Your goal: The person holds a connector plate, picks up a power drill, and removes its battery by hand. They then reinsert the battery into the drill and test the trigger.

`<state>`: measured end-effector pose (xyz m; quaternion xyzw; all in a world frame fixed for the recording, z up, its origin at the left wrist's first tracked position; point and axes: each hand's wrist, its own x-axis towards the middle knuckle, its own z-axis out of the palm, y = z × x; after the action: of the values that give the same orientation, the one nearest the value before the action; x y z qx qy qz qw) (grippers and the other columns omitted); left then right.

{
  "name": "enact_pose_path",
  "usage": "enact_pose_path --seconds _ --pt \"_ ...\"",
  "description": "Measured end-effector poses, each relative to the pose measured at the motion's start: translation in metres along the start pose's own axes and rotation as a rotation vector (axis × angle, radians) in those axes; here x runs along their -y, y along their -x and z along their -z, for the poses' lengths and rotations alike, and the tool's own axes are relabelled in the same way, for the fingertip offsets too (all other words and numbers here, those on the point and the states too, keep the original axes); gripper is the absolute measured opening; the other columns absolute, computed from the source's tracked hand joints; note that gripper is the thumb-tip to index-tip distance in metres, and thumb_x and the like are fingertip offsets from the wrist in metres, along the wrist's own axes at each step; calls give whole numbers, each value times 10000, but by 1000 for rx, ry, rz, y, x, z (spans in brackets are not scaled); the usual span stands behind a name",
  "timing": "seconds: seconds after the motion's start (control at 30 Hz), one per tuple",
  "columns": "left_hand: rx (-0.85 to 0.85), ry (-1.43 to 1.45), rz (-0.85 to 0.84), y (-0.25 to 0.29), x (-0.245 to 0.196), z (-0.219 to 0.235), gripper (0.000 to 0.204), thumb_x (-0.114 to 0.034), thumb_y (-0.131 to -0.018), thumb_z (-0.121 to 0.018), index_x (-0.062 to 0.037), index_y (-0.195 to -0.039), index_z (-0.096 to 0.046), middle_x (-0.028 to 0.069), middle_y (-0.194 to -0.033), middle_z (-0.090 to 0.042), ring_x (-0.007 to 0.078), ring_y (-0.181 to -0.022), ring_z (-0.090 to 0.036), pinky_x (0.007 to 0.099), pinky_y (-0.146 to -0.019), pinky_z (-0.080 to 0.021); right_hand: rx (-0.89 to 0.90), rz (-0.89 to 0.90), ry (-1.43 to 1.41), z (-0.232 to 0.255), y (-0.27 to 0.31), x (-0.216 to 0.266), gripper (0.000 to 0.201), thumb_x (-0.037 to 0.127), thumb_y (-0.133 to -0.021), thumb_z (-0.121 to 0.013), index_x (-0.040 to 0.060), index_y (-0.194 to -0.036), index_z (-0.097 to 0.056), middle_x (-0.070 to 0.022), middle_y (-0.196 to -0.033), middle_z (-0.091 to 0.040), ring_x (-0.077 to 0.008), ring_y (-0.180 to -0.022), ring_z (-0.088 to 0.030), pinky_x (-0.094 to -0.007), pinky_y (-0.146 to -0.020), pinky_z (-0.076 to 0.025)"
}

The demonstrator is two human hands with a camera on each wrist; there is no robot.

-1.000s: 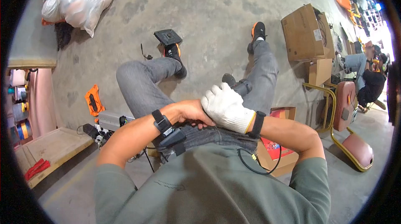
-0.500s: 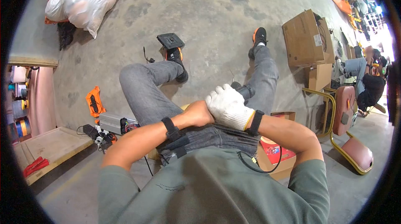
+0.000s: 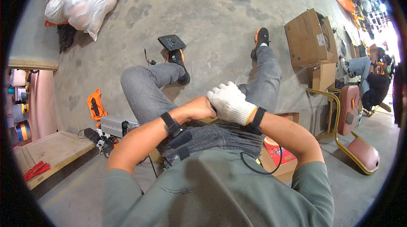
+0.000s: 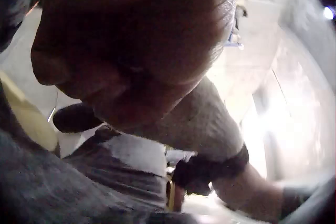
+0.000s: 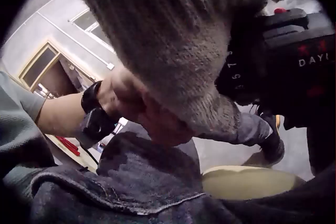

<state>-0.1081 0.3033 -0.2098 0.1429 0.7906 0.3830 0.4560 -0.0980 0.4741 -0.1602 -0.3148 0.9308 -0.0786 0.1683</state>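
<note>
My right hand [image 3: 229, 103], in a white knit glove, is curled over the front end of a black cordless drill [image 5: 286, 58]. The drill's numbered collar shows right beside the glove in the right wrist view, with part of a printed label on its body. My bare left hand [image 3: 198, 109] is close against the palm side of the glove, its fingers bent inward. The drill's tip is hidden between the two hands, and I cannot tell what the left fingers hold. Both hands are over my lap, and the drill body lies toward the right thigh.
A yellow stool seat [image 5: 247, 182] is under me. An open carton [image 3: 292, 165] with red contents stands at my right, a folding chair [image 3: 339, 108] beyond it. Ahead right is a large cardboard box [image 3: 306, 38]. A low wooden bench [image 3: 59, 150] bears red gloves [image 3: 37, 170] at left.
The left hand has turned, so its thumb and fingertips no longer show in the head view. The drill, plainer one second ago, is now mostly covered by the gloved hand.
</note>
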Motion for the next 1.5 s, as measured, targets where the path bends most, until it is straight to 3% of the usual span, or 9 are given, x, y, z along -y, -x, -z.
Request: enact_pose_path --seconds 0.07,0.27,0.63,0.73,0.9,1.2,1.3,1.4,1.5 --pt "248 406 190 14 -25 23 158 -95 -785 -698 -61 -666 -600 -10 -579 -512 106 -478 -441 290 -451 -325 -37 31 -2 2 -1 0 249 242 -758 -700 119 -968 -648 -75 -901 -670 -268 -889 -638 -410 -819 -455" --pt "432 835 283 14 3 21 233 -83 -872 -632 -104 -674 -512 -29 -583 -410 91 -503 -356 290 -485 -295 -359 159 16 -5 1 -2 296 286 -775 -673 125 -1016 -616 -73 -967 -612 -273 -968 -604 -437 -876 -438" --pt "473 926 262 27 12 26 249 -75 -882 -652 -99 -681 -507 -37 -590 -404 86 -510 -355 279 -486 -283 -264 253 -75 -6 -15 0 268 301 -737 -694 120 -924 -626 -69 -927 -616 -264 -916 -614 -389 -805 -451" --pt "494 847 243 27 8 34 185 -89 -865 -681 -60 -712 -581 -8 -605 -497 97 -515 -445 277 -485 -354 -239 216 -62 1 -16 9 299 335 -712 -714 118 -901 -631 -76 -881 -626 -263 -858 -628 -380 -772 -455" --pt "410 317 305 28 -11 52 154 -111 -800 -759 16 -770 -679 58 -712 -666 131 -605 -627 265 -544 -495 -202 80 -75 9 -13 27 367 398 -682 -753 112 -884 -643 -83 -818 -641 -266 -801 -638 -384 -742 -457" --pt "421 86 297 -8 -15 61 136 -58 -696 -722 3 -620 -627 49 -582 -582 130 -503 -546 295 -462 -408 -203 -164 -88 -15 -21 23 256 298 -731 -730 107 -880 -648 -71 -825 -660 -262 -842 -661 -391 -767 -468" --pt "438 -62 303 -27 -11 58 191 -117 -678 -748 46 -670 -649 106 -615 -629 194 -535 -584 349 -497 -451 -163 -199 -136 -16 -23 12 190 238 -742 -707 111 -872 -651 -68 -828 -663 -260 -837 -660 -390 -773 -469" --pt "287 -292 78 -20 -29 67 424 -276 -642 -783 82 -849 -692 238 -761 -688 341 -686 -661 424 -654 -522 -217 -196 -159 -17 -26 6 168 222 -739 -705 121 -862 -652 -68 -832 -669 -260 -838 -658 -391 -774 -467" --pt "233 -387 111 -20 -20 59 395 -256 -657 -767 83 -849 -700 273 -810 -691 382 -761 -698 447 -690 -535 -208 -175 -156 -24 -27 4 154 214 -748 -696 120 -863 -653 -70 -839 -673 -259 -846 -659 -393 -777 -466"
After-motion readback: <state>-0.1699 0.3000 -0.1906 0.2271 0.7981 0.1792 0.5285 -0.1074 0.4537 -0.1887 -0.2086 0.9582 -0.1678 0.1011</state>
